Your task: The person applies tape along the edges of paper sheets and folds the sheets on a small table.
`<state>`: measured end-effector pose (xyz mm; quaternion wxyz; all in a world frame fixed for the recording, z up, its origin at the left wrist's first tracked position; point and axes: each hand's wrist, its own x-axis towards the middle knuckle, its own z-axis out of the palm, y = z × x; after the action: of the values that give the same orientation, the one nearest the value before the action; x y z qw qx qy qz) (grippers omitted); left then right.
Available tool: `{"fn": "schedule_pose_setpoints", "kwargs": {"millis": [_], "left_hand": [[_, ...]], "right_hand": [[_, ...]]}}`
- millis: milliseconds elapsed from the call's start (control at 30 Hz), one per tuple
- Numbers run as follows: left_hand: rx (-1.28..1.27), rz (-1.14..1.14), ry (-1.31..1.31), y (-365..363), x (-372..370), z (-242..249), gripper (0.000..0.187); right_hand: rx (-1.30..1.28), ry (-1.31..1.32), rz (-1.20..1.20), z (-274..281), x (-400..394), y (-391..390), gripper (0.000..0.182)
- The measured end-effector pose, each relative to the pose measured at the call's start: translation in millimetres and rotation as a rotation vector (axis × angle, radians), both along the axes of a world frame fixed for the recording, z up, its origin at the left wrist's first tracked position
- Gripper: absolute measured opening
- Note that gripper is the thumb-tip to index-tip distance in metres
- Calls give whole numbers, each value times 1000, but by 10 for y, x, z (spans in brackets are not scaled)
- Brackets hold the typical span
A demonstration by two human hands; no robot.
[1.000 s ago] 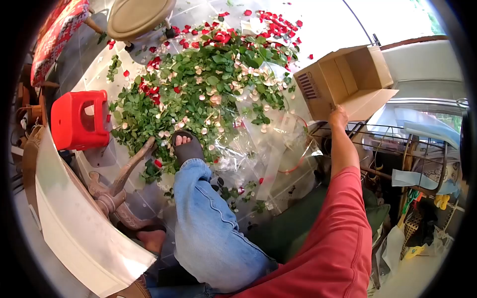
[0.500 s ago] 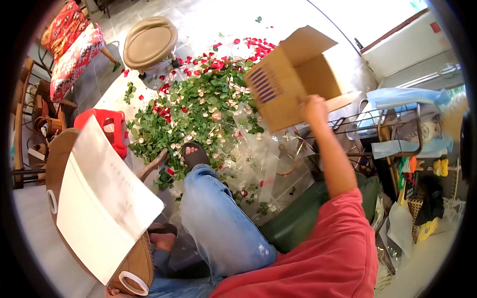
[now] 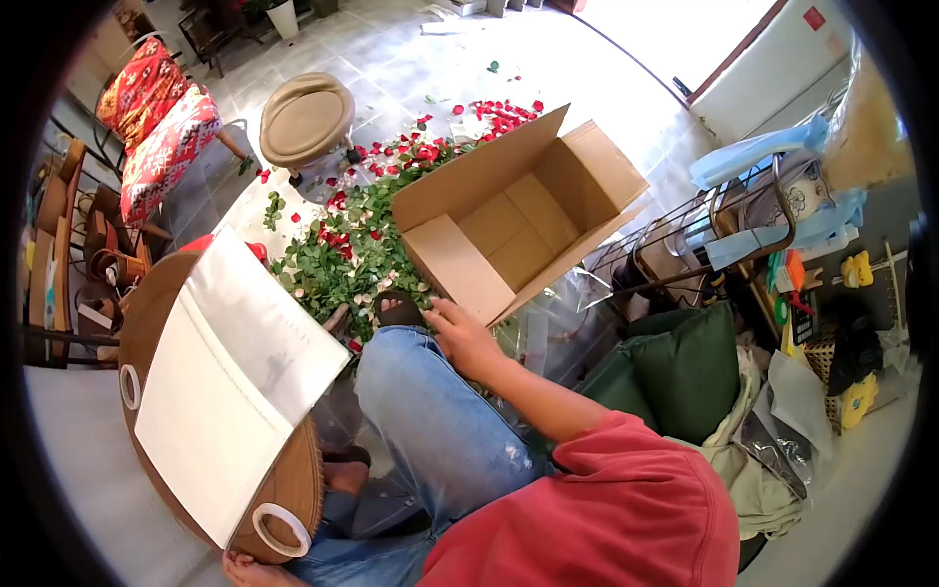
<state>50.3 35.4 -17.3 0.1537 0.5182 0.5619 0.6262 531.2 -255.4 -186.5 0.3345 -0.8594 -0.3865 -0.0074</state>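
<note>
Right of a round brown desk (image 3: 155,308), an open rectangular brown cardboard box (image 3: 518,220) is seen among scattered green leaves (image 3: 352,276); light, stiff walls and floppy flaps are expected, best held by a side wall. The right hand (image 3: 467,338) is extended beside its near edge, fingers loosely spread, palm down; the left hand (image 3: 252,571) is placed at the desk's rim, its grip undeterminable.

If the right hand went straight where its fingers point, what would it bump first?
Probably the leaves, though the right hand might brush the sandal or box beside that line; depth is unclear.
</note>
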Motion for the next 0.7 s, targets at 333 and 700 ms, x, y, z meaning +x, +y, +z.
{"fn": "schedule_pose_setpoints", "kwargs": {"millis": [333, 700], "left_hand": [[9, -5, -48, -43, 55, 31, 22], [-3, -17, -50, -8, 8, 32, 19]], "right_hand": [[356, 222, -838, -454, 612, -892, 99], [-283, 100, -542, -698, 1012, 52, 101]]}}
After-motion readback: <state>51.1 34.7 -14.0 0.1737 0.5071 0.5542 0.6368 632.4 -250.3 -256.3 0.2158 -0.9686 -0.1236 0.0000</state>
